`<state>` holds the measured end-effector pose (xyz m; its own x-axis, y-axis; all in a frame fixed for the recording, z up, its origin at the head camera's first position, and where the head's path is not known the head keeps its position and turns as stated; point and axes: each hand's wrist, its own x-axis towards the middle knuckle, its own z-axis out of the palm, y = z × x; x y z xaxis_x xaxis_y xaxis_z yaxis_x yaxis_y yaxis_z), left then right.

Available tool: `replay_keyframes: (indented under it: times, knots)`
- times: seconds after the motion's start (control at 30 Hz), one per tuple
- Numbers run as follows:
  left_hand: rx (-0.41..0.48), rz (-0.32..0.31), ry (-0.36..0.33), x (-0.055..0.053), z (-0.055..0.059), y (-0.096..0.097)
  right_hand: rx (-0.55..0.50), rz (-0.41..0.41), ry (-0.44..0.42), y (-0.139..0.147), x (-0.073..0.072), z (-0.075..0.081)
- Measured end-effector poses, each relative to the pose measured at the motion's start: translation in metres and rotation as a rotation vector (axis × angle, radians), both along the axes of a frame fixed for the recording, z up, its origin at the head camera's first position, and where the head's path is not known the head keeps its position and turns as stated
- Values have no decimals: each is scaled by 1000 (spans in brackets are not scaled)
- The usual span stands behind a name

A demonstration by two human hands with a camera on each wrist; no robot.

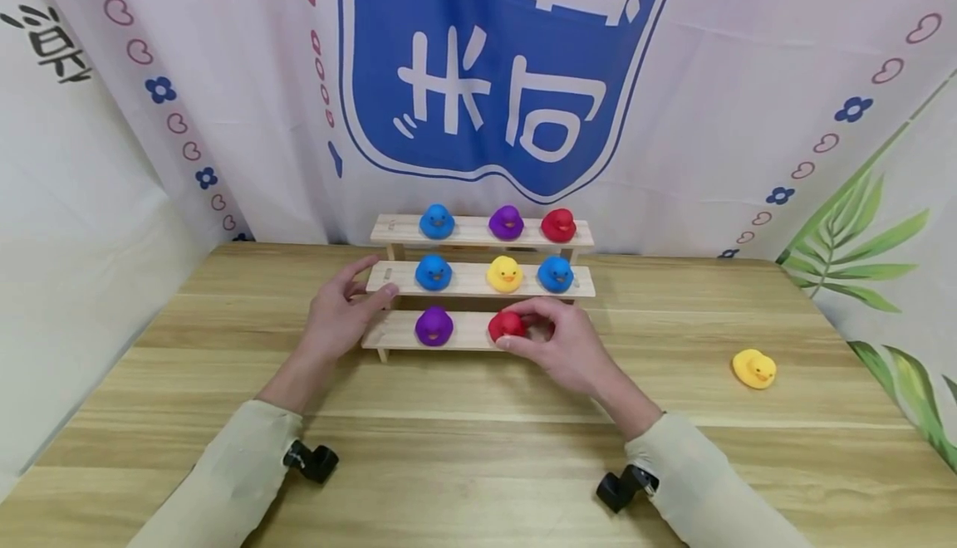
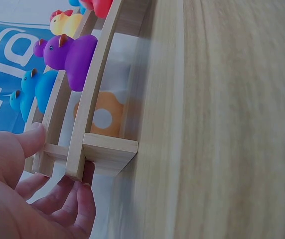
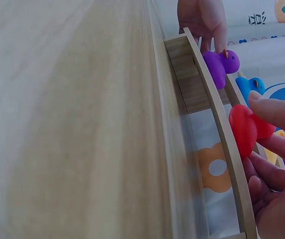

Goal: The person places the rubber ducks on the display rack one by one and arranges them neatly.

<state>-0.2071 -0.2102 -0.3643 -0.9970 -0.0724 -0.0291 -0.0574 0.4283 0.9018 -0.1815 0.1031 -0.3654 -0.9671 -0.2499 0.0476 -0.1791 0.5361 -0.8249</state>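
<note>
My right hand (image 1: 564,344) pinches a red rubber duck (image 3: 242,130) between thumb and fingers at the right part of the bottom shelf. At the other end, my left hand (image 1: 340,311) grips the three-tier wooden stand (image 1: 392,330), thumb on the middle tier and fingers curled by the lower tier's end. A purple duck (image 1: 434,326) sits left of the red one. On the middle tier are a blue duck (image 1: 434,272), a yellow duck (image 1: 504,274) and another blue duck (image 1: 556,275). The top tier bears blue (image 1: 437,222), purple (image 1: 506,222) and red (image 1: 558,225) ducks.
Off to the right on the wooden table (image 1: 463,465) lies a lone yellow duck (image 1: 754,369). Behind the stand hangs a white curtain (image 1: 284,158) with a blue printed panel. White walls with leaf prints flank the table.
</note>
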Motion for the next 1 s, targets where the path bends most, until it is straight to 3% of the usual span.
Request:
replay_keyframes:
  times: [0.53,1.0]
  knots:
    - [-14,-9,5,1,2,1,30,-2,43,-3,2,-1]
    - [-13,-8,0,1,1,1,9,50,-4,3,0,2]
